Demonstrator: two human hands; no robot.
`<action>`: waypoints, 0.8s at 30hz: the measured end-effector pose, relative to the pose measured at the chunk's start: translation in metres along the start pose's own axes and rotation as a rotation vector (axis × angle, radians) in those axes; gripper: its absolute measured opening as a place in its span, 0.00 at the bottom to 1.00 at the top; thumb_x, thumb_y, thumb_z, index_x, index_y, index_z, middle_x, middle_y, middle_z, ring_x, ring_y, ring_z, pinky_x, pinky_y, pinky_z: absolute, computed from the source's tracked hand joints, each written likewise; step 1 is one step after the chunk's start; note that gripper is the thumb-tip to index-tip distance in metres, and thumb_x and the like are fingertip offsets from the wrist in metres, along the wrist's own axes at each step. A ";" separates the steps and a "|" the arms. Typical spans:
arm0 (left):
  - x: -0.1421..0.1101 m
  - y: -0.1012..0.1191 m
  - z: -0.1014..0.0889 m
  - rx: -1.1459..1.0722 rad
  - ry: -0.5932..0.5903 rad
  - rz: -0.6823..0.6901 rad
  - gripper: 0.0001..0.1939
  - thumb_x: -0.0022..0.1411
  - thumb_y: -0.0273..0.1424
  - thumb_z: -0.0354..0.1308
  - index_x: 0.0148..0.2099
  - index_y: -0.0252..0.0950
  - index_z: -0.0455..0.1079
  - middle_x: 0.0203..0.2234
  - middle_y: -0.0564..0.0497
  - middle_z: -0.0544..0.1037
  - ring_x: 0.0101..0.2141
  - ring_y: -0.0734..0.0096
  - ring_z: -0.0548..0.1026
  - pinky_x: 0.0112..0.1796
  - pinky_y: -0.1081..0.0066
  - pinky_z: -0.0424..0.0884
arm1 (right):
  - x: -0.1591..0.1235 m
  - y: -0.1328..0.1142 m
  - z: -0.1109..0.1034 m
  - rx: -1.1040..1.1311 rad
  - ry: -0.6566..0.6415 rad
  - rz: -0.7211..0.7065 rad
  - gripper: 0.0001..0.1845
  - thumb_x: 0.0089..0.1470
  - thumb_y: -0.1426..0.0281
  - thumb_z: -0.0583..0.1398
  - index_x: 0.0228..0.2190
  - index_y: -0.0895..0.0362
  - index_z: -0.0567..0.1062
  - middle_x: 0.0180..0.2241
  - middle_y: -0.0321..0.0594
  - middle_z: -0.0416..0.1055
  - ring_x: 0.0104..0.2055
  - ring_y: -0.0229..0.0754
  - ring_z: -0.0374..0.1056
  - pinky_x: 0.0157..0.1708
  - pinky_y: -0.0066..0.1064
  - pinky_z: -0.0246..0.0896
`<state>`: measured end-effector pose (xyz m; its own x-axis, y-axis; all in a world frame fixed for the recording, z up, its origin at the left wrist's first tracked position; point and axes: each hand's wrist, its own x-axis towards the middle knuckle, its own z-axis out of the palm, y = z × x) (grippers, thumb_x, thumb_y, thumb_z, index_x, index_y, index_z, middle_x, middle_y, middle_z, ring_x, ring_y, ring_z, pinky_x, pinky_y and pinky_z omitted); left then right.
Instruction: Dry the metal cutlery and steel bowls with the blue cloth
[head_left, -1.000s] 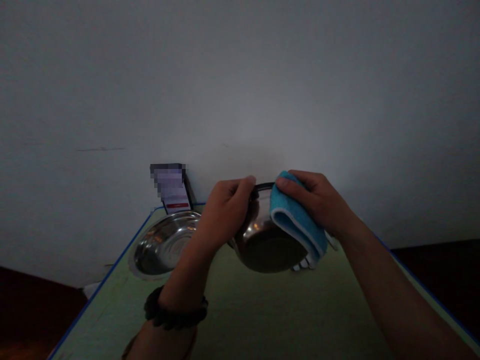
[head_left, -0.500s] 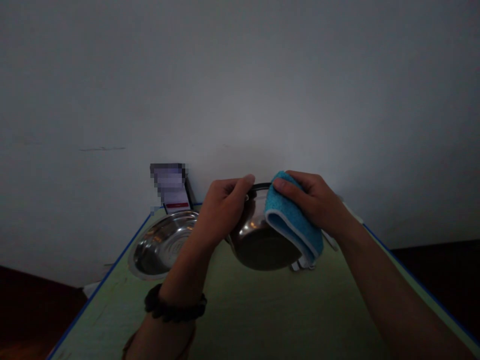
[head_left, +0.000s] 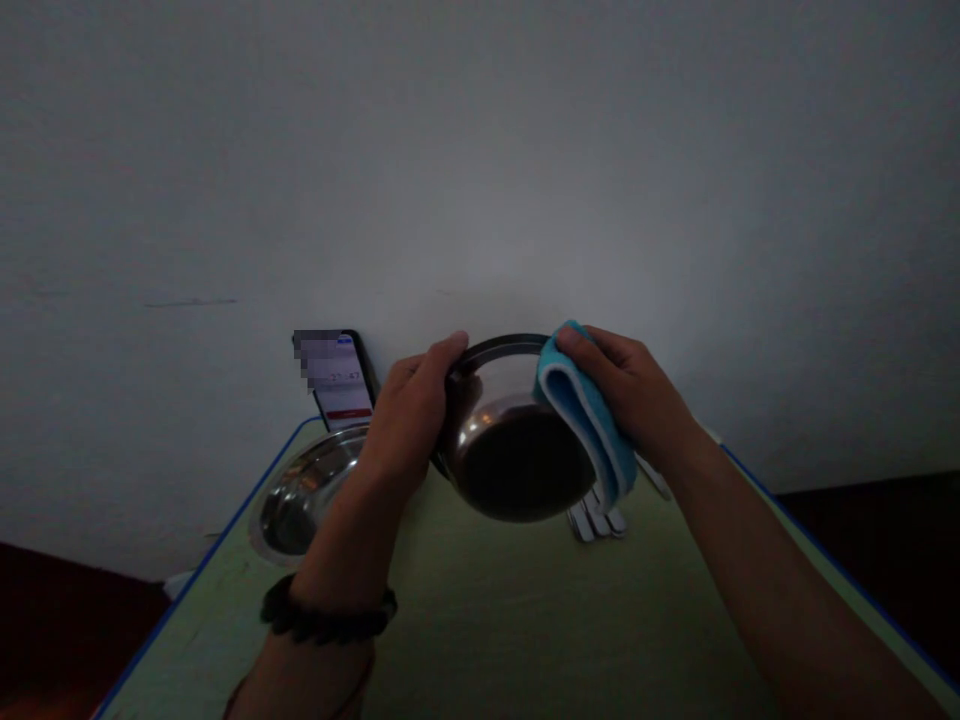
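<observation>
A shiny steel bowl [head_left: 502,400] is held up over the table, tilted so that its dark, flat underside faces me. My left hand [head_left: 412,415] grips its left side, thumb on the dark rim. In my right hand [head_left: 622,385] is a folded blue cloth [head_left: 592,430] with a white edge, pressed against the bowl's right side. The right fingers behind the cloth are partly hidden. Below the bowl and cloth, several metal cutlery handles [head_left: 592,522] lie on the table, their other ends covered from view.
On the left of the green table [head_left: 480,620] with blue edging stands a wide steel basin [head_left: 289,505], partly behind my left arm. A phone [head_left: 341,375] leans on the wall [head_left: 480,180] behind it. Another slim light object [head_left: 654,478] lies near my right wrist.
Both hands have raised the bowl slightly and shifted it a little left, its underside turned more towards me. The cloth has moved up with it, showing more of the cutlery handles.
</observation>
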<state>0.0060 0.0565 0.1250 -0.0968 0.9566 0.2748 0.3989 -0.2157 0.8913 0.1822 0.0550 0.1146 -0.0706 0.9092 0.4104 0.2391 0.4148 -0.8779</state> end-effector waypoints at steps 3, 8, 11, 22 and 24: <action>0.000 -0.002 -0.002 -0.052 -0.131 -0.028 0.18 0.55 0.42 0.49 0.21 0.37 0.66 0.15 0.54 0.68 0.18 0.75 0.66 0.20 0.75 0.60 | 0.000 -0.001 0.000 -0.071 -0.104 -0.006 0.20 0.51 0.53 0.53 0.23 0.56 0.67 0.21 0.31 0.59 0.23 0.31 0.55 0.24 0.25 0.52; -0.001 -0.001 0.002 -0.050 -0.313 -0.069 0.20 0.55 0.45 0.50 0.22 0.36 0.68 0.15 0.53 0.71 0.19 0.74 0.68 0.21 0.75 0.61 | -0.001 -0.003 0.000 -0.169 -0.227 -0.033 0.19 0.52 0.54 0.53 0.26 0.57 0.69 0.23 0.32 0.62 0.26 0.33 0.58 0.26 0.25 0.53; -0.001 0.001 0.003 -0.048 -0.313 -0.051 0.20 0.55 0.45 0.50 0.23 0.35 0.69 0.15 0.54 0.71 0.19 0.75 0.68 0.21 0.75 0.61 | -0.001 -0.003 -0.001 -0.160 -0.229 -0.015 0.18 0.53 0.55 0.52 0.25 0.57 0.69 0.22 0.32 0.61 0.25 0.32 0.57 0.25 0.25 0.53; -0.002 -0.003 0.004 -0.022 -0.305 -0.016 0.22 0.55 0.48 0.50 0.24 0.34 0.69 0.18 0.55 0.71 0.21 0.76 0.67 0.23 0.76 0.62 | 0.001 -0.003 0.000 -0.192 -0.247 -0.017 0.18 0.53 0.56 0.53 0.24 0.57 0.70 0.22 0.31 0.63 0.25 0.31 0.59 0.25 0.24 0.55; -0.002 -0.003 0.004 -0.015 -0.294 -0.006 0.22 0.54 0.48 0.51 0.24 0.34 0.69 0.18 0.54 0.71 0.21 0.75 0.67 0.23 0.76 0.63 | 0.001 -0.003 0.000 -0.200 -0.245 -0.002 0.18 0.53 0.55 0.53 0.24 0.57 0.70 0.22 0.31 0.63 0.25 0.31 0.59 0.25 0.24 0.55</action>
<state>0.0081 0.0563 0.1202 0.1702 0.9731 0.1552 0.3852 -0.2107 0.8985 0.1813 0.0544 0.1174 -0.2966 0.9000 0.3195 0.4230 0.4237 -0.8009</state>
